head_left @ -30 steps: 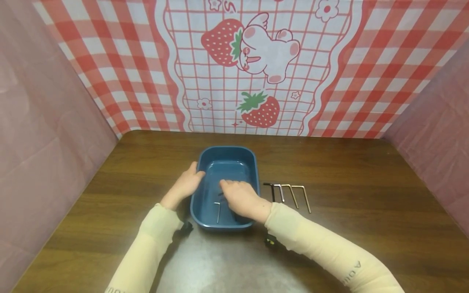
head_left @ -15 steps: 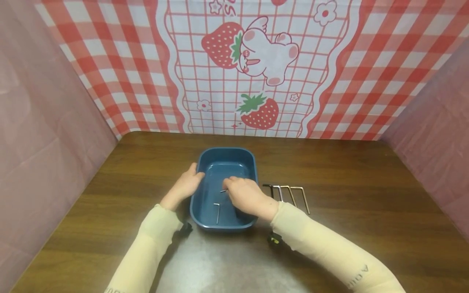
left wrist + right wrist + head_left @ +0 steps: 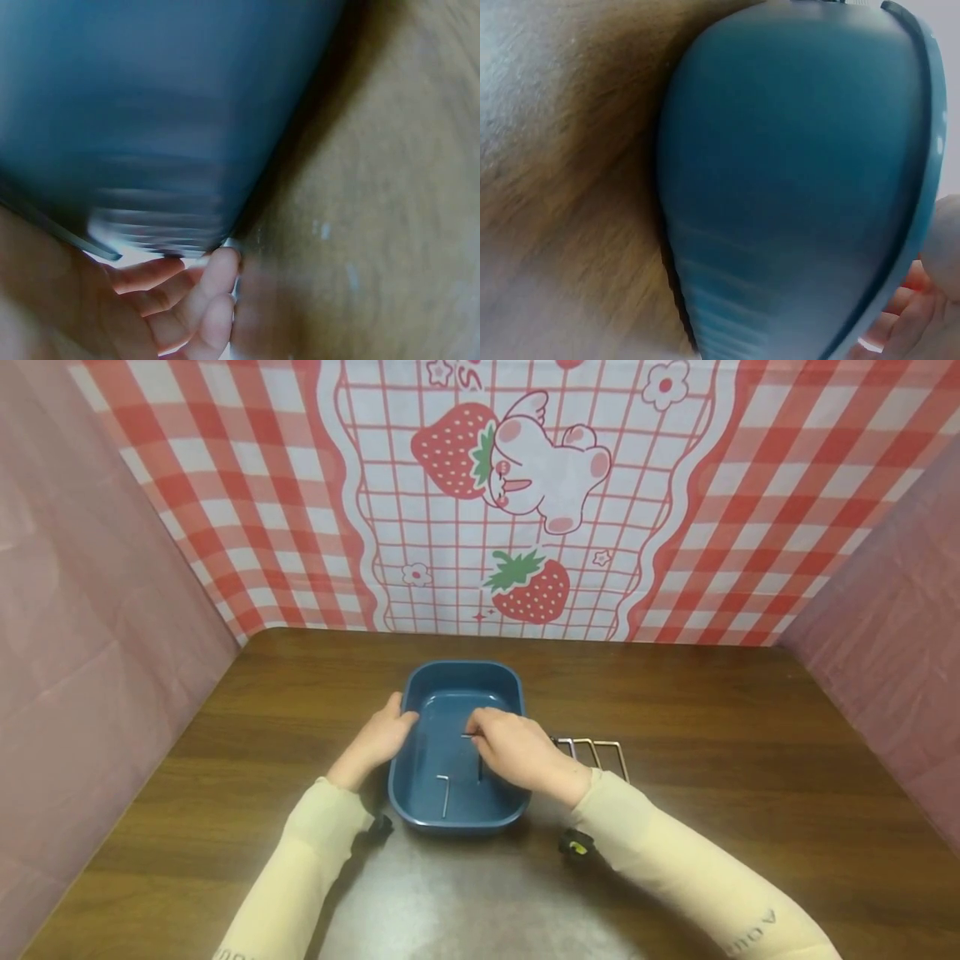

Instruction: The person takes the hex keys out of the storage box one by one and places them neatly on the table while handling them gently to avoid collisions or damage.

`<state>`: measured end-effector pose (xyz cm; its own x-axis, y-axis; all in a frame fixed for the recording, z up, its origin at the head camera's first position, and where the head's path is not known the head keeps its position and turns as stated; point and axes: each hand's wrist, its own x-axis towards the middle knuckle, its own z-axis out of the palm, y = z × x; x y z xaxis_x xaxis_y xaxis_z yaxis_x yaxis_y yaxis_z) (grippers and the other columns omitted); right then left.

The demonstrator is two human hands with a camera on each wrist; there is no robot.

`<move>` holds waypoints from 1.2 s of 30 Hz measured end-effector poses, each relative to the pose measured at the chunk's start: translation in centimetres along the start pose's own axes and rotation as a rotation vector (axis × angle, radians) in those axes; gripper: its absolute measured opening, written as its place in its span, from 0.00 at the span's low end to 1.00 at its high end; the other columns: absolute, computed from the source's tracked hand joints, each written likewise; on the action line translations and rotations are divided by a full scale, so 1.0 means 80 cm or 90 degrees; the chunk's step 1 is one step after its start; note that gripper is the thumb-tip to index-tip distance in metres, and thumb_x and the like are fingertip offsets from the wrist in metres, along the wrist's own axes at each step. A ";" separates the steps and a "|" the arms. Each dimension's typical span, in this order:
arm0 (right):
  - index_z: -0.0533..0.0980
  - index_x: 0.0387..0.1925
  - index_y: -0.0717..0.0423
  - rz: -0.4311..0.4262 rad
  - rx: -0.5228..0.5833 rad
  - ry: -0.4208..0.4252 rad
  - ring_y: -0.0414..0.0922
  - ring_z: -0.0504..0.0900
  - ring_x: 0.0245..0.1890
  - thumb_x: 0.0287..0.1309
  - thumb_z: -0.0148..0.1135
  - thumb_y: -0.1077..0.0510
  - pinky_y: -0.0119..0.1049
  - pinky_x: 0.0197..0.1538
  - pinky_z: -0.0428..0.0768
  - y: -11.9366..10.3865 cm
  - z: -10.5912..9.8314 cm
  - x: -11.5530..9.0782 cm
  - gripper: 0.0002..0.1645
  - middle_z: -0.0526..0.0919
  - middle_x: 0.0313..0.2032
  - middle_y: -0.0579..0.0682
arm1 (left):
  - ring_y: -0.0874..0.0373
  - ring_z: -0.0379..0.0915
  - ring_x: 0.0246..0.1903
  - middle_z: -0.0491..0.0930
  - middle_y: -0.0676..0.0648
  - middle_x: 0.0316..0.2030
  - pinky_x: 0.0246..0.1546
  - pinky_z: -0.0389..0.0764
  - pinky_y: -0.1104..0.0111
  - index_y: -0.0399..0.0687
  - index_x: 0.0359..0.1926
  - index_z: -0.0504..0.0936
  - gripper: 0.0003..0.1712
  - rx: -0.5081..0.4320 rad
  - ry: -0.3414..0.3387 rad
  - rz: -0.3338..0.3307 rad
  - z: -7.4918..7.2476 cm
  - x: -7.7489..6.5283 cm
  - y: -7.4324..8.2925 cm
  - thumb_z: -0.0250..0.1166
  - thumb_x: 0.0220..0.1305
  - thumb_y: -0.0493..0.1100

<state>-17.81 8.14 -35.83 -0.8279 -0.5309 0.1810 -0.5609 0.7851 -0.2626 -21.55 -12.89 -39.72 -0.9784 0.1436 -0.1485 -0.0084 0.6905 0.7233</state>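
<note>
A blue rectangular tray (image 3: 457,822) stands on the table. My left hand (image 3: 381,735) holds its left side, thumb over the rim; in the left wrist view, the fingers (image 3: 217,274) lie against the outer wall. Over the right part of the tray, my right hand (image 3: 521,752) pinches a dark hex key (image 3: 480,768) by its bent end, the long arm pointing down. Whether that key's tip touches the tray floor, I cannot tell. A silver hex key (image 3: 447,797) lies in the tray near the front. In the right wrist view, the tray wall hides the held key.
Right of the tray, several hex keys lie in a row on the wooden table (image 3: 720,760); a gold-toned key (image 3: 621,760) is at the outer end. My right hand and sleeve partly cover the row. A checkered cloth (image 3: 262,527) hangs behind the table.
My right hand has moved right across the tray and slightly toward its far end, bringing the dark hex key along. The left hand stays at the tray's left side.
</note>
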 end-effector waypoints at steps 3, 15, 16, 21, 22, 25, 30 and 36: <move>0.75 0.36 0.50 0.009 0.012 0.010 0.37 0.77 0.31 0.57 0.56 0.58 0.35 0.34 0.77 0.003 -0.004 -0.002 0.04 0.79 0.33 0.44 | 0.38 0.60 0.59 0.60 0.31 0.62 0.57 0.63 0.49 0.36 0.64 0.52 0.30 -0.001 0.002 0.000 0.000 0.000 0.000 0.41 0.66 0.49; 0.73 0.34 0.51 0.031 0.061 0.062 0.36 0.73 0.26 0.57 0.59 0.55 0.31 0.29 0.73 0.015 -0.020 -0.013 0.05 0.77 0.29 0.43 | 0.38 0.60 0.60 0.60 0.32 0.62 0.58 0.62 0.49 0.36 0.64 0.53 0.30 -0.010 0.001 0.001 0.001 -0.001 -0.002 0.41 0.66 0.49; 0.73 0.34 0.51 0.034 0.066 0.066 0.36 0.73 0.25 0.56 0.59 0.55 0.31 0.29 0.73 0.016 -0.022 -0.014 0.06 0.76 0.29 0.43 | 0.38 0.59 0.60 0.60 0.32 0.62 0.58 0.62 0.49 0.36 0.64 0.52 0.30 -0.011 0.000 0.002 0.001 -0.001 -0.002 0.41 0.66 0.49; 0.72 0.33 0.51 0.042 0.075 0.085 0.37 0.72 0.25 0.55 0.61 0.54 0.30 0.28 0.72 0.021 -0.027 -0.019 0.07 0.75 0.28 0.43 | 0.38 0.58 0.61 0.59 0.32 0.63 0.59 0.61 0.49 0.36 0.65 0.52 0.31 -0.013 -0.003 0.000 0.000 -0.001 -0.001 0.40 0.67 0.49; 0.72 0.33 0.51 0.042 0.074 0.087 0.37 0.71 0.25 0.55 0.61 0.54 0.30 0.28 0.72 0.022 -0.028 -0.019 0.07 0.75 0.28 0.43 | 0.38 0.58 0.61 0.59 0.31 0.63 0.58 0.61 0.49 0.35 0.65 0.52 0.31 -0.011 -0.003 0.002 0.000 -0.001 -0.001 0.40 0.66 0.49; 0.72 0.33 0.51 0.041 0.074 0.095 0.37 0.71 0.25 0.55 0.61 0.54 0.30 0.28 0.72 0.024 -0.028 -0.021 0.07 0.75 0.27 0.43 | 0.38 0.59 0.60 0.60 0.31 0.62 0.57 0.62 0.49 0.35 0.64 0.52 0.30 -0.007 -0.001 0.004 0.000 -0.001 0.000 0.40 0.66 0.49; 0.72 0.33 0.52 0.034 0.081 0.124 0.38 0.72 0.26 0.55 0.60 0.56 0.31 0.30 0.73 0.029 -0.029 -0.025 0.06 0.75 0.28 0.44 | 0.38 0.59 0.60 0.60 0.32 0.62 0.57 0.62 0.49 0.36 0.64 0.53 0.30 -0.010 -0.001 0.003 0.001 -0.001 -0.001 0.41 0.66 0.49; 0.72 0.34 0.54 0.021 0.113 0.179 0.38 0.73 0.27 0.57 0.59 0.57 0.33 0.32 0.73 0.038 -0.029 -0.031 0.05 0.76 0.29 0.45 | 0.38 0.59 0.60 0.60 0.31 0.62 0.58 0.62 0.49 0.35 0.64 0.52 0.31 -0.005 0.000 0.003 0.000 0.000 -0.002 0.41 0.66 0.49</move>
<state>-17.48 12.57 -34.91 -0.8260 -0.3784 0.4178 -0.5465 0.7193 -0.4289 -21.55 -12.96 -39.81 -0.9785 0.1463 -0.1452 -0.0059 0.6842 0.7293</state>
